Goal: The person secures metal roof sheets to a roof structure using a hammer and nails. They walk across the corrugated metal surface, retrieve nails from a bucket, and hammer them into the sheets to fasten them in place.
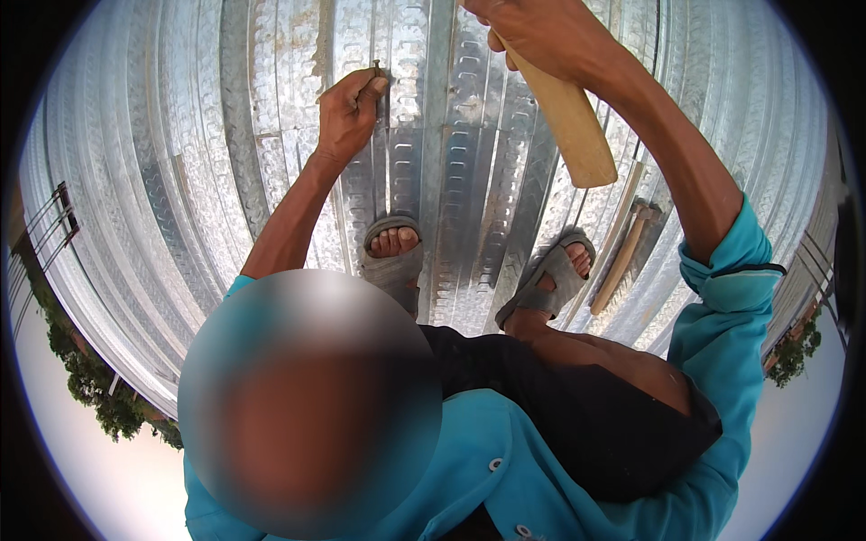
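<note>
My left hand (350, 110) is closed in a pinch around a nail (376, 67), whose head shows above the fingertips. It rests low over the ribbed metal decking (456, 189), ahead of my left foot. Raised at the upper right, my right hand (541, 36) grips a thick wooden tool handle (577, 135), with the butt end slanting back toward me. The other end of that tool lies beyond the top edge of the view, so its head is hidden. Both hands are well apart.
A hammer with a wooden handle (620, 261) lies on the decking by my right sandal (561, 275), next to a thin strip (618, 236). My left sandal (393, 261) stands on the metal ribs. Rebar ends (65, 212) stick out at the far left edge, above trees (95, 388).
</note>
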A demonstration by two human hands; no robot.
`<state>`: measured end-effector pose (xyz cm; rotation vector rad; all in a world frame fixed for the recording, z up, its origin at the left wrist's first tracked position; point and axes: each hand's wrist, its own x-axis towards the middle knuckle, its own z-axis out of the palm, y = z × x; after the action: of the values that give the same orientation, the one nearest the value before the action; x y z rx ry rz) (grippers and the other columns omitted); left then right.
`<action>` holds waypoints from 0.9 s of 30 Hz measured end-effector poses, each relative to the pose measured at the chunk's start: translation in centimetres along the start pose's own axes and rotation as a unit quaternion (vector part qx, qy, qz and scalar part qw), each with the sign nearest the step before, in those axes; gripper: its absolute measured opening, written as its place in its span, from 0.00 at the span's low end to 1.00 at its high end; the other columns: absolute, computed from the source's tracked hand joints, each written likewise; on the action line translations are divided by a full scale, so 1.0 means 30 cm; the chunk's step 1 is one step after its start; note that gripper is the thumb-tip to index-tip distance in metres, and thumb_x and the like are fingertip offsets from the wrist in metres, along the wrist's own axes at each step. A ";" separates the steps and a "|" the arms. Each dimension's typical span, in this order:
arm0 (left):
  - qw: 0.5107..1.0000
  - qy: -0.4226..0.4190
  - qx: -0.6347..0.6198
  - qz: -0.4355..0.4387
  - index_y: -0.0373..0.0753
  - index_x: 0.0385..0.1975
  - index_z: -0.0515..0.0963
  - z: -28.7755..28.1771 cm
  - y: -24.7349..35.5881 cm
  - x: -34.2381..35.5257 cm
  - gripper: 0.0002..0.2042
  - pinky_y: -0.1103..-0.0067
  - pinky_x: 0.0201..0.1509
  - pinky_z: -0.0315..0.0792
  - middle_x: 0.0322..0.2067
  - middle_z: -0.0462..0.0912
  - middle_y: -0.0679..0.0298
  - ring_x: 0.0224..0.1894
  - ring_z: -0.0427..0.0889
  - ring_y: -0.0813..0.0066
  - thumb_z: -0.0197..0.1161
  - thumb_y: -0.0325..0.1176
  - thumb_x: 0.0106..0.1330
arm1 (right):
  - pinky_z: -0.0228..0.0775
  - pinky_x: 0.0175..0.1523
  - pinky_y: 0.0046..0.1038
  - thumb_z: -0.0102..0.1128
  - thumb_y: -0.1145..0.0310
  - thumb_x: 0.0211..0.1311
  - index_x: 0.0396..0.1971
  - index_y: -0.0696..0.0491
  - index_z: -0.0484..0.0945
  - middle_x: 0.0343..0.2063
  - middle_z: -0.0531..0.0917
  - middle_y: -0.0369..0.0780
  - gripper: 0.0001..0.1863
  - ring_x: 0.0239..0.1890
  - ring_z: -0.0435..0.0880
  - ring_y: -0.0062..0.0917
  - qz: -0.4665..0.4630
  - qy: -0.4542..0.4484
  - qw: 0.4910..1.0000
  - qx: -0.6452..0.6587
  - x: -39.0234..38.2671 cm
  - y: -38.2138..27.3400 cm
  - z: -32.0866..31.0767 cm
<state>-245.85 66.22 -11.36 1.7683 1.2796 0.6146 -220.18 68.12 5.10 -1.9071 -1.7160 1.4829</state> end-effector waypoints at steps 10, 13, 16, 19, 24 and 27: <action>0.970 0.009 -0.192 -0.148 0.30 0.39 0.81 -0.044 0.017 -0.017 0.10 0.83 0.30 0.69 0.28 0.79 0.68 0.26 0.73 0.86 0.57 0.31 0.75 | 0.78 0.32 0.27 0.58 0.62 0.70 0.70 0.55 0.61 0.30 0.81 0.42 0.32 0.24 0.80 0.22 -0.002 0.005 1.000 0.025 -0.003 0.014 -0.065; 0.972 0.035 -0.194 -0.126 0.30 0.38 0.80 -0.024 0.015 -0.025 0.10 0.83 0.30 0.70 0.28 0.79 0.67 0.26 0.74 0.85 0.57 0.31 0.75 | 0.76 0.33 0.27 0.57 0.70 0.70 0.75 0.57 0.52 0.34 0.81 0.45 0.37 0.26 0.79 0.24 0.042 0.003 0.997 0.057 -0.030 -0.073 -0.116; 0.984 0.022 -0.160 -0.069 0.30 0.37 0.80 -0.014 0.025 -0.019 0.09 0.83 0.30 0.71 0.28 0.80 0.66 0.25 0.75 0.83 0.57 0.30 0.75 | 0.76 0.35 0.26 0.57 0.70 0.69 0.75 0.57 0.52 0.36 0.82 0.47 0.38 0.27 0.80 0.24 0.056 -0.024 0.996 0.067 -0.051 -0.080 -0.108; 0.992 0.001 -0.124 -0.029 0.30 0.36 0.79 -0.028 0.007 -0.019 0.08 0.82 0.29 0.72 0.28 0.81 0.65 0.24 0.76 0.82 0.57 0.28 0.75 | 0.76 0.35 0.26 0.56 0.70 0.69 0.75 0.58 0.52 0.36 0.82 0.46 0.37 0.27 0.80 0.23 -0.009 -0.013 0.999 0.048 -0.106 -0.097 -0.067; 0.992 0.010 -0.124 -0.020 0.30 0.35 0.80 -0.028 0.001 -0.016 0.08 0.82 0.29 0.71 0.28 0.81 0.65 0.24 0.75 0.83 0.58 0.28 0.74 | 0.74 0.31 0.24 0.57 0.72 0.70 0.74 0.59 0.52 0.30 0.80 0.41 0.37 0.24 0.78 0.21 -0.070 0.049 0.996 0.031 -0.080 -0.117 -0.061; 0.991 0.017 -0.130 -0.020 0.31 0.36 0.80 -0.022 -0.012 -0.028 0.06 0.81 0.29 0.71 0.27 0.80 0.65 0.25 0.74 0.83 0.58 0.26 0.73 | 0.75 0.31 0.25 0.57 0.71 0.69 0.72 0.59 0.54 0.28 0.79 0.41 0.35 0.24 0.78 0.22 -0.030 0.056 0.996 0.060 -0.057 -0.131 -0.072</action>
<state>-246.86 65.71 -11.23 1.5203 1.1948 0.7555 -220.87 68.96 9.79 -1.8235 -1.5838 1.3961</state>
